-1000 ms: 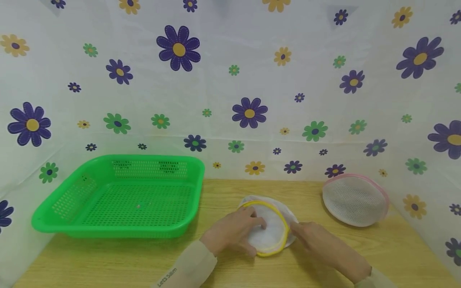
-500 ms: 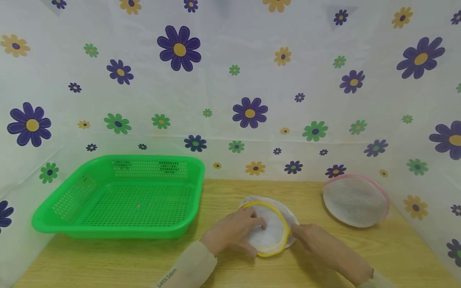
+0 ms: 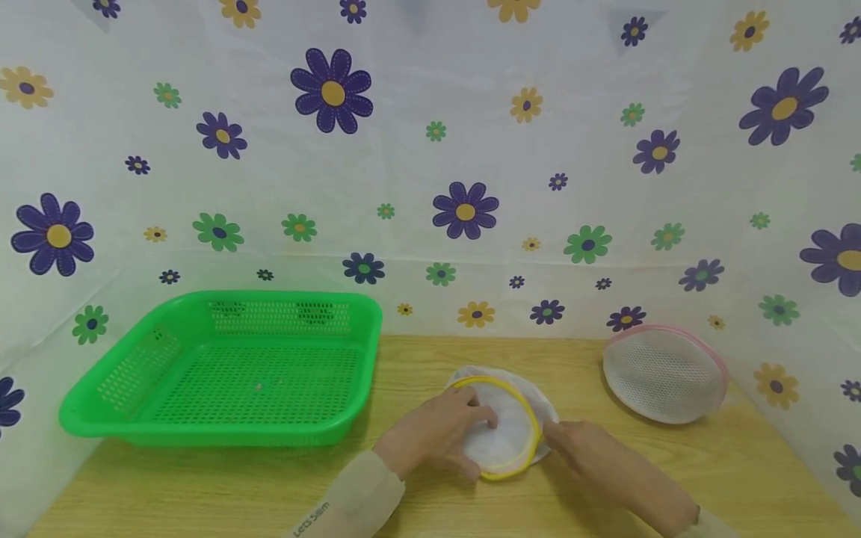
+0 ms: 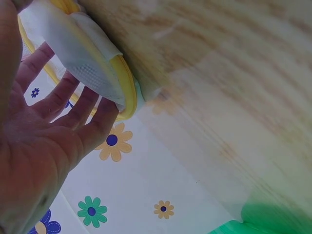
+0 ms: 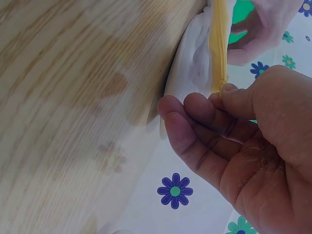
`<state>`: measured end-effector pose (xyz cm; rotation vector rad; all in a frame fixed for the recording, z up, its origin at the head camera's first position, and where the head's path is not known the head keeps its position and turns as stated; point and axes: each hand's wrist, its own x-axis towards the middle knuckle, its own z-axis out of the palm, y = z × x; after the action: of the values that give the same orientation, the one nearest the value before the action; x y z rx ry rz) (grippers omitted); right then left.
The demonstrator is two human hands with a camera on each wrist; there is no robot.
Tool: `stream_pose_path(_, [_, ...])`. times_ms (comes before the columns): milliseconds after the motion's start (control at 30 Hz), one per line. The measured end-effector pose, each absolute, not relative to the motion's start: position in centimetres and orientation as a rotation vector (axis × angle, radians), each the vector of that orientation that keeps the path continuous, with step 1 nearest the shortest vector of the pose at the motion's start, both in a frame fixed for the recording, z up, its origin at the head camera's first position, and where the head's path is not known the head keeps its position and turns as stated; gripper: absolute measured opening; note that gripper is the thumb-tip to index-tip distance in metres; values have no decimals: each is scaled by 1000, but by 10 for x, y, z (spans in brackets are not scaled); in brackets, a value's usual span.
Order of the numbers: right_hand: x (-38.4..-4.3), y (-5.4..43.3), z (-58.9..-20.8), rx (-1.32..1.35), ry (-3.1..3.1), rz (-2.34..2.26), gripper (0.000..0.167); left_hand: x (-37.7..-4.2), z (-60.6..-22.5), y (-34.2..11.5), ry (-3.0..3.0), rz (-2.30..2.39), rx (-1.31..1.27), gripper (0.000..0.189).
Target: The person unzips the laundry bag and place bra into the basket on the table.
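Observation:
A round white mesh laundry bag with a yellow zipper rim rests on the table between my hands. My left hand grips its left side, thumb by the near rim and fingers bent over the top. In the left wrist view, those fingers spread along the white mesh. At the bag's right edge, my right hand pinches the yellow zipper between thumb and index finger, other fingers curled below. Whatever lies right under that pinch is hidden by the fingertips.
On the left stands a large green perforated basket, with tiny specks on its floor. A second white mesh bag with pink trim lies at the back right. A flowered curtain closes off the wooden table at the back and sides.

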<state>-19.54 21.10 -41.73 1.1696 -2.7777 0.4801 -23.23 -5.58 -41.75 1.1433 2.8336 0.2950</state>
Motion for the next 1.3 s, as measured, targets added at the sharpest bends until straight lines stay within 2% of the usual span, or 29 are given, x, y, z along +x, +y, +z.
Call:
stream_pose_path(500, [-191,210,-418,1171,-2809,493,17,-234,-419,-55,2814,267,1132,62])
stream_pose_path(933, [-190,210,-419,1209,-2786,484,26,-233,-420,-56,2842,308,1160,60])
stream_pose_path(1300, [-186,208,-418,1156,-2858,431,19,-233,-417,-56,2822,330,1157,59])
